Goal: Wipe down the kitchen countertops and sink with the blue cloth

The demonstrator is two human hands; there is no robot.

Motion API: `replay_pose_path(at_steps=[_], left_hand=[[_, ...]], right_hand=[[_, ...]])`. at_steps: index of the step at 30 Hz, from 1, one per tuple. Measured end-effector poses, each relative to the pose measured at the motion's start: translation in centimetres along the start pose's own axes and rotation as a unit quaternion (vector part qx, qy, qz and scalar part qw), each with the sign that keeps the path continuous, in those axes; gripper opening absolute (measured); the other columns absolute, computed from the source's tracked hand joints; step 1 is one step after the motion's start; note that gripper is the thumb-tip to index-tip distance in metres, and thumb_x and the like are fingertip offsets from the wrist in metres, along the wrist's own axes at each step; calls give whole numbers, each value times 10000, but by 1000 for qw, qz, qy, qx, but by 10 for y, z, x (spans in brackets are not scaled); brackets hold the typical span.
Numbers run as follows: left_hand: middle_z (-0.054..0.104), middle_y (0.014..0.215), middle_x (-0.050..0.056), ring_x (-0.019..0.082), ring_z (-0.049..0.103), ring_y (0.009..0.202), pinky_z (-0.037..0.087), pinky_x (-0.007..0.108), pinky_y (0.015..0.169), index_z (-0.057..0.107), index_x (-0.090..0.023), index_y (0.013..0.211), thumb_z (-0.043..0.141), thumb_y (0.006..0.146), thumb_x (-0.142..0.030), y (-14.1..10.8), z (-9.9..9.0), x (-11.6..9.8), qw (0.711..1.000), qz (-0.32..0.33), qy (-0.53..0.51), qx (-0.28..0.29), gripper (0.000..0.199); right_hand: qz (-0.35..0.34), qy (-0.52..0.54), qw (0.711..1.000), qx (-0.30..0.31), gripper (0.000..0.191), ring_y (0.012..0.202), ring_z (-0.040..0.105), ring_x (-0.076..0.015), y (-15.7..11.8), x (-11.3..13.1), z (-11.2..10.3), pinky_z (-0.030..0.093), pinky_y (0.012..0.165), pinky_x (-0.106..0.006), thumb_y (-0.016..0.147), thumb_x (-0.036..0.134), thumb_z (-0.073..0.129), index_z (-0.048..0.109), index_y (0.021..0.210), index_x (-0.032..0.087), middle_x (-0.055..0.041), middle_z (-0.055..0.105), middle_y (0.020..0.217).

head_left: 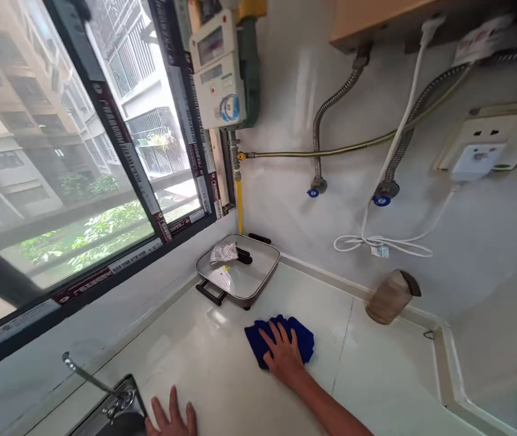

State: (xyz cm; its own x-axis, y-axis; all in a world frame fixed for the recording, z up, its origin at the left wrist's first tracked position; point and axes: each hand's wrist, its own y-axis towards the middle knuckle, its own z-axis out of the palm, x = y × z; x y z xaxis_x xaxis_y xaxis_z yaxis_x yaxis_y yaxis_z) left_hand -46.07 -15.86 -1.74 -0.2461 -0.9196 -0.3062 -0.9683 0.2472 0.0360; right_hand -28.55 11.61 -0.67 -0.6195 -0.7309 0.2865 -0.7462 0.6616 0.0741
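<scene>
A dark blue cloth (302,342) lies spread and wrinkled on the pale countertop (213,369). My right hand (285,357) rests flat on top of it, fingers spread and pressing down. At the lower edge of the view is my left hand (171,421), its fingers apart and nothing in them. It is beside the sink, low over the counter; whether it touches the surface I cannot tell. Beyond the cloth stands a square electric pan (262,281) with a glass lid and black side handles. A crumpled silvery piece (223,253) sits on the lid near its black knob.
The sink (133,387) with its tall faucet (90,378) is at the lower left. A brownish container (390,298) stands against the back wall on the right. Above hang a bundled white cable (376,241), metal hoses (319,121) and a gas meter (217,72). A window lines the left.
</scene>
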Motion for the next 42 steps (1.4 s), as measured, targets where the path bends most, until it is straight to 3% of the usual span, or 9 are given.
replay_pose_path(at_steps=[3,6,11,19,23,27,32,37,42], left_hand=[[205,1653,155,456,222,1485,343,619,1131,397,-270,1496,360,923,-470,-9,-12,-8,1000,-8,-18,-8,608],[208,1645,164,472,218,1475,349,614,1121,408,-266,1489,334,946,-461,-17,-21,-13,999,0,-29,-21,582],[219,1631,186,481,236,1456,381,619,1080,438,-249,1474,329,961,-445,-25,-34,-18,999,17,-26,-30,560],[257,1608,211,489,202,1461,364,659,1068,453,-212,1464,331,964,-475,-29,-35,-19,997,35,-40,-47,578],[231,1613,230,502,199,1457,353,680,1064,455,-195,1462,335,964,-464,-28,-35,-19,997,44,-46,-46,578],[208,1615,243,516,176,1460,334,697,1068,450,-180,1462,322,964,-480,-27,-34,-19,996,49,-60,-41,596],[181,1623,242,530,127,1469,293,721,1084,433,-186,1467,285,952,-541,-25,-28,-20,994,50,-91,-37,643],[179,1618,264,528,78,1485,227,728,1117,431,-168,1466,244,938,-583,-20,-27,-19,992,52,-110,-31,697],[304,1561,310,420,129,1519,156,707,1153,442,-89,1448,160,967,-393,-34,-19,-22,983,171,-52,-32,635]], right_hand=[[-6,-11,1000,12,689,1503,222,-327,-35,19,8,116,1178,-635,852,264,465,352,1523,375,-42,271,1638],[-20,-21,999,17,712,1507,216,-322,-72,32,13,120,1187,-634,843,238,467,335,1526,393,-20,260,1641],[-47,-31,998,35,768,1508,212,-313,-141,33,8,137,1191,-636,814,205,476,300,1530,421,13,231,1648],[-5,-88,996,23,790,1503,229,-311,-272,-28,-5,167,1198,-609,809,228,470,255,1544,418,25,224,1648],[27,-116,993,18,760,1496,248,-321,-314,-57,-3,180,1188,-609,801,265,483,316,1528,412,19,257,1637],[41,-131,990,13,760,1501,225,-317,-310,-56,-8,153,1193,-602,795,256,479,333,1533,368,0,246,1645],[100,-132,986,5,756,1504,203,-305,-268,-44,-22,138,1192,-592,796,223,470,345,1534,332,-24,242,1649],[123,-99,987,14,776,1508,180,-307,-234,-51,-35,104,1194,-603,787,217,491,333,1538,331,-33,221,1656],[108,-44,993,24,759,1515,153,-308,-229,-64,-39,90,1191,-635,824,250,499,295,1547,359,-27,194,1664]])
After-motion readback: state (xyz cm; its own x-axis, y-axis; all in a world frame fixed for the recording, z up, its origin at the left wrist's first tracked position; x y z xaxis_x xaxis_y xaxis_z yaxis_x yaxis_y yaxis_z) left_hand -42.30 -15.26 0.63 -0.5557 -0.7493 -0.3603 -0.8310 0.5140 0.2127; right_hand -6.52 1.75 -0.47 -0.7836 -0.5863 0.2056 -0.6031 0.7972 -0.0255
